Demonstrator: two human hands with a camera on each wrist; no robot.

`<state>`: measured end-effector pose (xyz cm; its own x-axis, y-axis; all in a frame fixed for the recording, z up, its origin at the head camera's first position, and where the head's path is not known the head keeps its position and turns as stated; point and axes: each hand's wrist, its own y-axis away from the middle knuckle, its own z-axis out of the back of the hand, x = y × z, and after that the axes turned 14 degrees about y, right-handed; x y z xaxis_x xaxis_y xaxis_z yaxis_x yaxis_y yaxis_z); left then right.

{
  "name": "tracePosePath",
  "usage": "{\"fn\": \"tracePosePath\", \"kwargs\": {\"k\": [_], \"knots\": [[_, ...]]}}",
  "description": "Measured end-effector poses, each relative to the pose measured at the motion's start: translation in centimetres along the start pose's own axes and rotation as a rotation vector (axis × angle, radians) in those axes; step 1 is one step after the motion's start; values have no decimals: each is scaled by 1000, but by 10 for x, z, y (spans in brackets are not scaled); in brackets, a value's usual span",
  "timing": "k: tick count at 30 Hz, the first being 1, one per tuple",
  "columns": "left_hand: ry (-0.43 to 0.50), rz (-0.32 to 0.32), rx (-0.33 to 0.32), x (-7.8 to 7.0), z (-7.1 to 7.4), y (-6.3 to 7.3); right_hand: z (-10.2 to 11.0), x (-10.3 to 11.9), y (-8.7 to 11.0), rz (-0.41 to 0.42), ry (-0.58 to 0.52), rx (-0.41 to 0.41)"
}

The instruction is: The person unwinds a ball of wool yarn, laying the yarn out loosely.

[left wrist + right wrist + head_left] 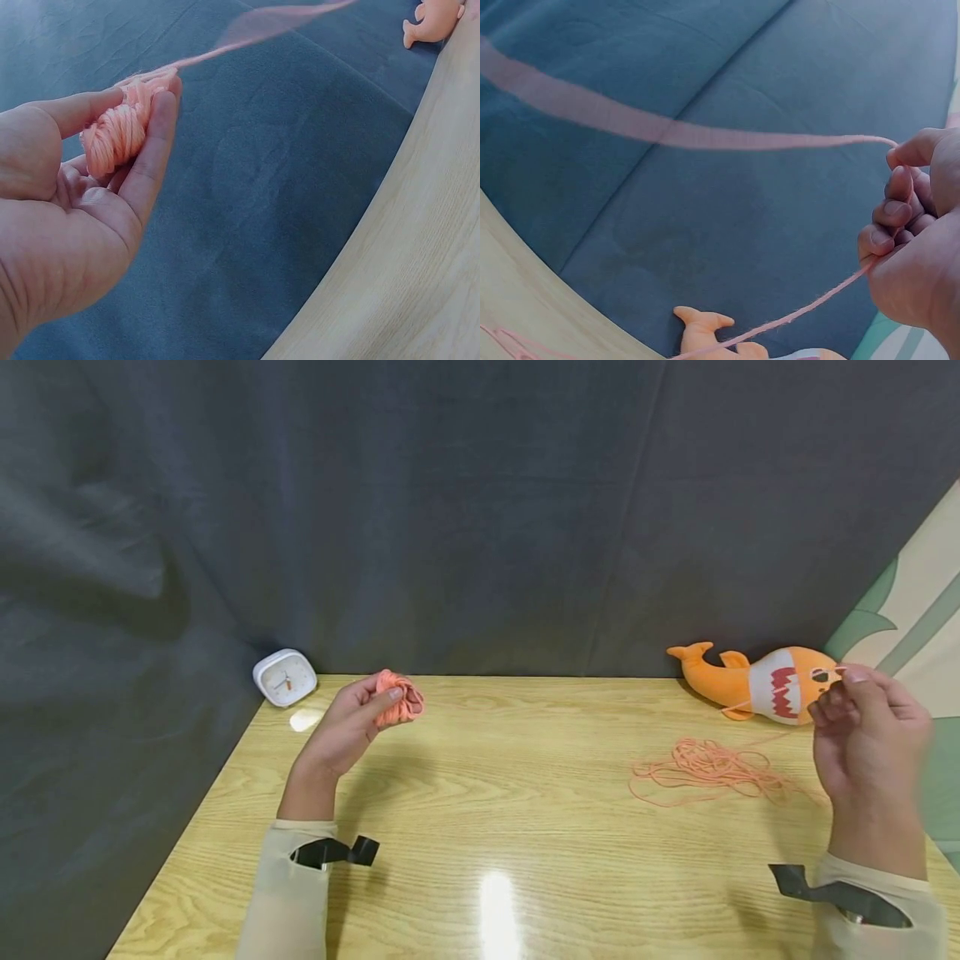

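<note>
A small wound bundle of coral-pink yarn (387, 683) is held between the thumb and fingers of my left hand (341, 731), raised over the table's left part. In the left wrist view the yarn bundle (116, 140) shows stacked wraps, and a strand runs off its top to the upper right. Far to the right, my right hand (873, 743) pinches the yarn strand (802, 309) between thumb and curled fingers. Between the hands the strand blurs with motion in the right wrist view. A loose tangled heap of the same yarn (708, 764) lies on the table left of my right hand.
An orange plush shark (712, 683) with a white-and-red mouth lies at the back right, partly behind my right hand. A white clock (285, 678) stands at the back left corner. Dark cloth (465, 527) hangs behind the wood-grain table (510, 810); leaf-patterned fabric (918, 618) is at right.
</note>
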<state>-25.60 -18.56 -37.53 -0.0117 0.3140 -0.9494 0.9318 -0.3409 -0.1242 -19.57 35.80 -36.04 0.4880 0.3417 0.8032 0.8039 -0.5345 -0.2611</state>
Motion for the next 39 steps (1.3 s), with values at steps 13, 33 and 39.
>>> {"fn": "tracePosePath", "kwargs": {"k": [13, 33, 39], "knots": [[1, -7, 4, 0, 3, 1, 30, 4, -12, 21, -16, -97], [47, -72, 2, -3, 12, 4, 67, 3, -23, -39, -168, -310], [45, -88, -21, -4, 16, 5, 67, 3, -24, -29, -177, -337]]}}
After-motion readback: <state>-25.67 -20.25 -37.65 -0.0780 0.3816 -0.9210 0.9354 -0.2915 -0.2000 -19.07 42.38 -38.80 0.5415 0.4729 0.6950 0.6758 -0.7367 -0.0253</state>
